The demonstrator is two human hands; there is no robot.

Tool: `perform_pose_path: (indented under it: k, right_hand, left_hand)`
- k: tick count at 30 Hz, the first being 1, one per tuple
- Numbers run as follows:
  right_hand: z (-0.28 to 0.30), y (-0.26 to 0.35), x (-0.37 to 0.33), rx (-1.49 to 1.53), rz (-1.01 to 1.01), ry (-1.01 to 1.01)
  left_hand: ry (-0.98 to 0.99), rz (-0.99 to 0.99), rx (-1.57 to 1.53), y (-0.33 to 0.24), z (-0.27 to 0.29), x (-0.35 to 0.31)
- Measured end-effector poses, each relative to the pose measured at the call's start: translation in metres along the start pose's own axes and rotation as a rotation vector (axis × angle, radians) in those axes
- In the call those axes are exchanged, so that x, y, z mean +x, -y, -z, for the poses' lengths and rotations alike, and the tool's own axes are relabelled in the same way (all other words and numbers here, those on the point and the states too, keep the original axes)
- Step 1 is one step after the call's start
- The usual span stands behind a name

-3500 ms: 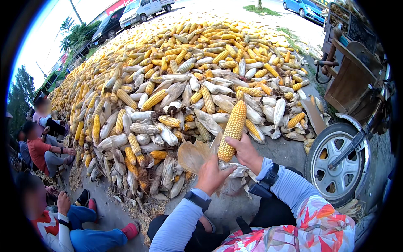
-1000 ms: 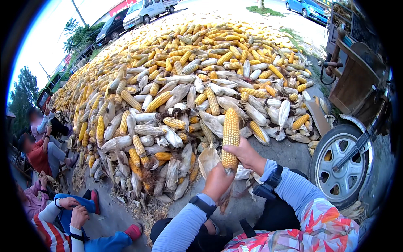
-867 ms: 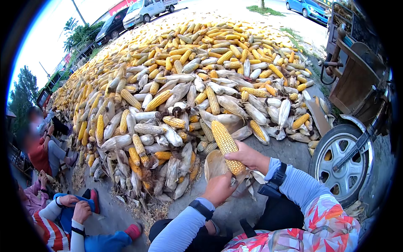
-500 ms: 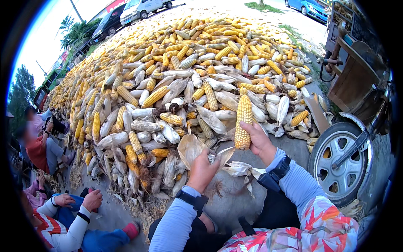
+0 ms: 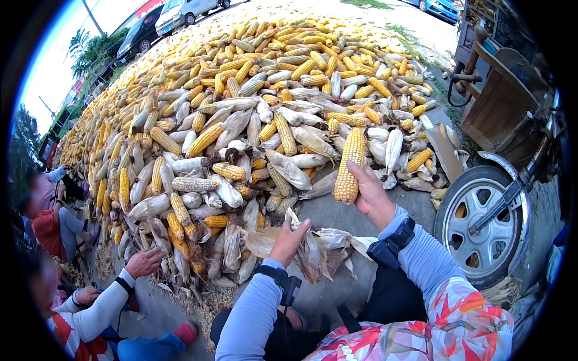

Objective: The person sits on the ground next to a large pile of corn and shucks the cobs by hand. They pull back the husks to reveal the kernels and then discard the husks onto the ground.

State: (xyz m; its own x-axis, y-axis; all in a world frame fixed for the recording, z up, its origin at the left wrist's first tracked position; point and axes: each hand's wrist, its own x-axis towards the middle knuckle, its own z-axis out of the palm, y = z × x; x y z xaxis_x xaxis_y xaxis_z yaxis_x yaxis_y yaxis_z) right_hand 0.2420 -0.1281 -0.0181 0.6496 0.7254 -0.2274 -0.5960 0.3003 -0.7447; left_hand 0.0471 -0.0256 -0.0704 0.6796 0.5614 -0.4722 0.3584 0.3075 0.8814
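Outdoor ground of grey pavement [image 5: 337,218] carries a broad heap of maize [image 5: 265,66], where yellow ears lie among others in pale husk; parked vehicles stand behind it, and at the right side is a spoked wheel [image 5: 481,225] beside a wooden cart body [image 5: 503,114]. At the left sits a co-worker, whose raised hand [image 5: 144,262] is well apart from the person's own hands.

What changes is at the left hand [image 5: 290,240]: half a second ago it is bent around the husk, and now its fingers are spread and it seems to hold nothing. Loose husks [image 5: 310,256] lie just beside and below it; whether the fingertips still touch them, I cannot tell. For the work, this means, in my judgement, that this ear is already freed from its cover.

The bare yellow cob [image 5: 350,165] is in the right hand [image 5: 373,195], which is closed around its near part, thumb over the kernels. It is held in front of the heap, above the pavement. Its long axis runs almost straight away from the person, with the far end toward the heap and slightly to the right, and the near end toward the person's lap
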Motion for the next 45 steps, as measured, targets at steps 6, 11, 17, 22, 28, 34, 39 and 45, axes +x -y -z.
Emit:
perform_pose_path:
  k: [6, 11, 17, 22, 28, 34, 39, 45]
  right_hand:
    - [0.005, -0.006, 0.000, -0.128, -0.072, 0.110]
    - [0.002, -0.008, -0.004, -0.224, -0.091, 0.172]
    - [-0.015, -0.021, -0.024, -0.318, -0.135, 0.256]
    - [-0.033, -0.037, -0.049, -0.398, -0.162, 0.382]
    - [-0.047, -0.051, -0.057, -0.458, -0.166, 0.444]
    - [-0.056, -0.066, -0.061, -0.474, -0.188, 0.487]
    - [-0.047, -0.078, -0.057, -0.505, -0.197, 0.435]
    - [-0.036, -0.085, -0.061, -0.564, -0.240, 0.385]
  left_hand:
    - [0.235, -0.039, 0.053, 0.007, -0.016, 0.001]
    - [0.263, 0.003, 0.017, -0.003, -0.010, 0.004]
    - [0.137, -0.221, -0.095, -0.023, -0.018, -0.014]
    - [0.019, -0.420, 0.032, -0.032, -0.019, -0.043]
    - [-0.120, -0.328, 0.250, -0.043, -0.009, -0.081]
    - [-0.104, -0.329, 0.305, -0.035, 0.002, -0.083]
    - [-0.179, -0.376, 0.455, -0.017, -0.004, -0.075]
    - [-0.120, -0.295, 0.594, -0.008, -0.010, -0.070]
